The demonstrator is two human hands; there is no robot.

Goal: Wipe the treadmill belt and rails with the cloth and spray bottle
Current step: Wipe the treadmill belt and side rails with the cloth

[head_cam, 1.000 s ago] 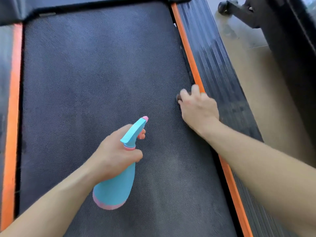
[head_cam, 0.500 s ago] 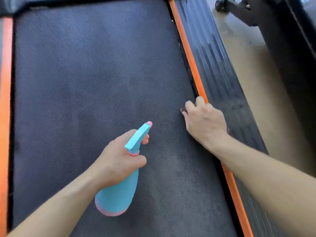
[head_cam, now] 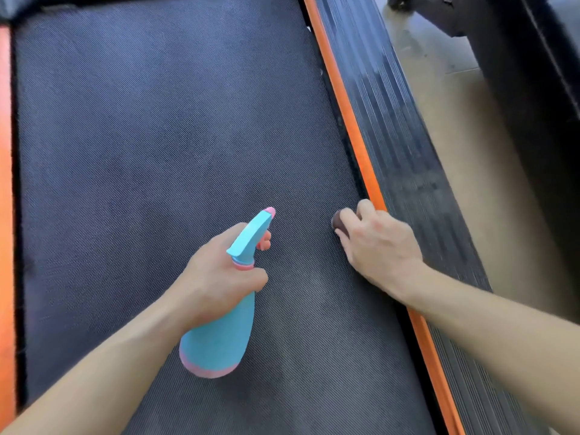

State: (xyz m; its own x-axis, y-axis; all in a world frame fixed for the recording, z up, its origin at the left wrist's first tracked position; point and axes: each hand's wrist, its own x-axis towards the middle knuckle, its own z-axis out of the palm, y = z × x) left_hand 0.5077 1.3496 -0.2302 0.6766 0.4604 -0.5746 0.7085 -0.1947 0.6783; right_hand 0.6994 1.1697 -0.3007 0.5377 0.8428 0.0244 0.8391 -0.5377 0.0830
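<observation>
The dark textured treadmill belt fills most of the view. My left hand grips a blue spray bottle with pink trim, held above the belt's middle, nozzle pointing up and away. My right hand is closed over a dark cloth, pressing it on the belt's right edge beside the orange strip. Only a small corner of the cloth shows past my fingers. The ribbed black right rail runs just beyond the strip.
An orange strip borders the belt's left side. A tan floor lies right of the rail, with a black frame piece at the upper right. The treadmill's dark front housing crosses the top.
My right hand has slid the cloth along the belt's right edge toward me. The left hand keeps the bottle at much the same place.
</observation>
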